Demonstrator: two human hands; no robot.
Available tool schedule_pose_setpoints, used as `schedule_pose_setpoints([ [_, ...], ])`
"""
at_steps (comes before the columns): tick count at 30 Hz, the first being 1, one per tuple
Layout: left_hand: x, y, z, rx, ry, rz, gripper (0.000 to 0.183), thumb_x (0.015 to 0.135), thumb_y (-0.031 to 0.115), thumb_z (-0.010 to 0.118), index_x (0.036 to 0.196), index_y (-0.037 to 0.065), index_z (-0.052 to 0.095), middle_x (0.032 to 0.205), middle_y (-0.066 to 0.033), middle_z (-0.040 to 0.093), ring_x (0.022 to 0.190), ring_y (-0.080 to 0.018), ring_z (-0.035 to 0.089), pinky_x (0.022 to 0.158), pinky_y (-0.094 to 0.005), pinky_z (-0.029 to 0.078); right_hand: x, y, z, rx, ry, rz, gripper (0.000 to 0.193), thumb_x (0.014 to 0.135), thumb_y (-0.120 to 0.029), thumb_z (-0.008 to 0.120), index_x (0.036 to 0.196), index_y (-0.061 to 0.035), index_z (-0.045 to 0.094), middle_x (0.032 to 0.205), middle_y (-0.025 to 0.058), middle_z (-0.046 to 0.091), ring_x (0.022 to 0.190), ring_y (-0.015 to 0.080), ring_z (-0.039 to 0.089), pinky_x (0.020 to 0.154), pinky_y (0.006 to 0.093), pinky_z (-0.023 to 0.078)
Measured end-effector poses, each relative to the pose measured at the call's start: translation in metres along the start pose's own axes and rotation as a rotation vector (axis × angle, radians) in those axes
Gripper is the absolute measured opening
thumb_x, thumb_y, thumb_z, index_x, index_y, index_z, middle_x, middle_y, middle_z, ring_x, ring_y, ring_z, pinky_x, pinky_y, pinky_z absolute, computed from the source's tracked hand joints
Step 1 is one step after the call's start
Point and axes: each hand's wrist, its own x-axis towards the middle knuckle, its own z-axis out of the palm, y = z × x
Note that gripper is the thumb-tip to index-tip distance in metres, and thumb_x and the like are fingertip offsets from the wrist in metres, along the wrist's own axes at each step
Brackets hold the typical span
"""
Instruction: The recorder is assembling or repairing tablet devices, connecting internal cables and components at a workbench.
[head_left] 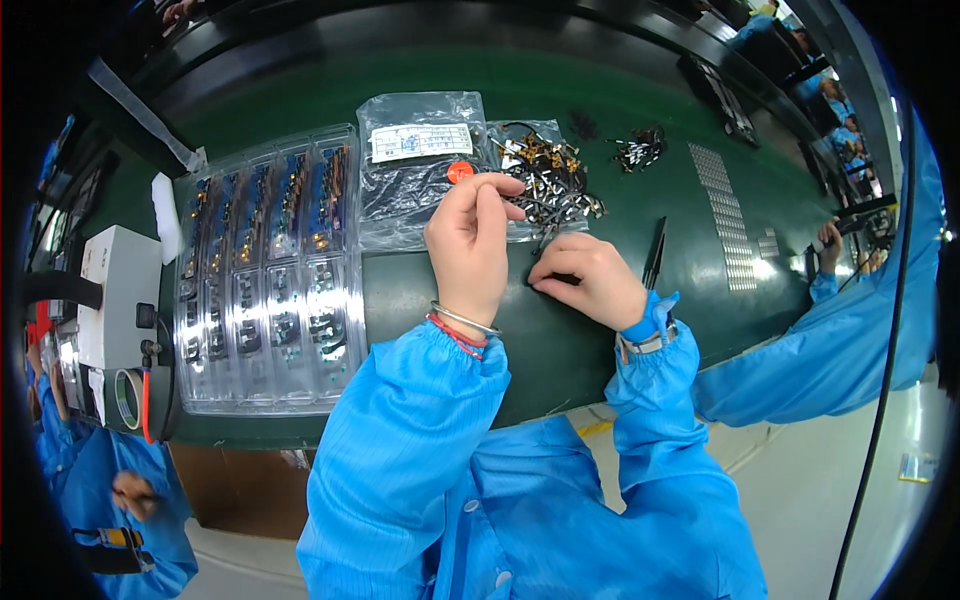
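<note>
My left hand [472, 238] is raised over the table, its fingers closed in a pinch beside a loose pile of short black cables with silver and brass connector ends [545, 180]. Whatever sits between those fingertips is too small to name. Lower and to the right, my right hand [597, 282] is close to the green tabletop, thumb and forefinger pressed together; what they hold, if anything, is hidden. Black tweezers [655, 253] lie just right of this hand. Behind my left hand is a clear plastic bag [400, 195] with a white label and a round red sticker.
Clear blister trays [272, 280] with blue and dark parts cover the left. Beyond the tweezers are a smaller cable bunch [638, 150] and rows of small silver pieces [722, 215]. A white box [120, 295] and a tape roll [128, 398] stand far left. Co-workers sit both sides.
</note>
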Motion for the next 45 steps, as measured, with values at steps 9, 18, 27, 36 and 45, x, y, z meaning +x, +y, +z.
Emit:
schedule_pose_setpoints([
  [9, 0.002, 0.000, -0.002, -0.064, 0.060, -0.063, 0.024, 0.092, 0.016, 0.041, 0.090, 0.002, 0.059, 0.087, -0.0062, 0.064, 0.068, -0.0080, 0.057, 0.059, -0.0203, 0.042, -0.004, 0.003, -0.008, 0.049, 0.038, 0.050, 0.010, 0.072, -0.011, 0.066, 0.079, -0.0057, 0.063, 0.078, 0.0067, 0.058, 0.075, 0.0245, 0.057, 0.067, 0.0329, 0.047],
  [18, 0.001, -0.003, -0.001, -0.058, 0.036, -0.050, 0.024, 0.092, 0.015, 0.040, 0.089, 0.003, 0.060, 0.086, -0.0040, 0.063, 0.068, -0.0062, 0.056, 0.058, -0.0195, 0.041, -0.001, -0.005, 0.005, 0.014, 0.009, 0.117, 0.008, 0.074, -0.012, 0.064, 0.080, -0.0072, 0.062, 0.080, 0.0073, 0.055, 0.076, 0.0254, 0.057, 0.065, 0.0347, 0.047],
  [27, 0.010, -0.023, 0.018, 0.736, -0.294, 0.528, 0.018, 0.079, 0.004, 0.051, 0.095, -0.001, 0.059, 0.095, -0.0125, 0.060, 0.088, -0.0270, 0.058, 0.080, -0.0333, 0.046, -0.006, -0.007, -0.002, -0.099, 0.115, -0.045, 0.011, 0.074, -0.010, 0.059, 0.084, -0.0043, 0.059, 0.083, 0.0103, 0.055, 0.081, 0.0295, 0.056, 0.070, 0.0371, 0.047],
  [36, 0.011, -0.052, 0.049, 1.249, -0.286, 0.585, 0.034, 0.075, 0.025, 0.061, 0.105, 0.010, 0.058, 0.119, -0.0072, 0.051, 0.115, -0.0266, 0.043, 0.093, -0.0512, 0.032, 0.036, 0.049, -0.063, -0.204, 0.335, 0.168, 0.008, 0.075, -0.006, 0.060, 0.082, -0.0018, 0.060, 0.081, 0.0119, 0.056, 0.077, 0.0272, 0.057, 0.068, 0.0338, 0.046],
  [45, 0.009, -0.060, 0.052, 1.410, -0.347, 0.399, 0.043, 0.078, 0.039, 0.057, 0.115, 0.017, 0.055, 0.128, -0.0044, 0.044, 0.123, -0.0247, 0.034, 0.096, -0.0636, 0.019, 0.046, 0.080, -0.044, -0.238, 0.281, 0.153, 0.009, 0.077, -0.007, 0.059, 0.085, -0.0016, 0.059, 0.084, 0.0109, 0.054, 0.077, 0.0279, 0.056, 0.068, 0.0344, 0.046],
])
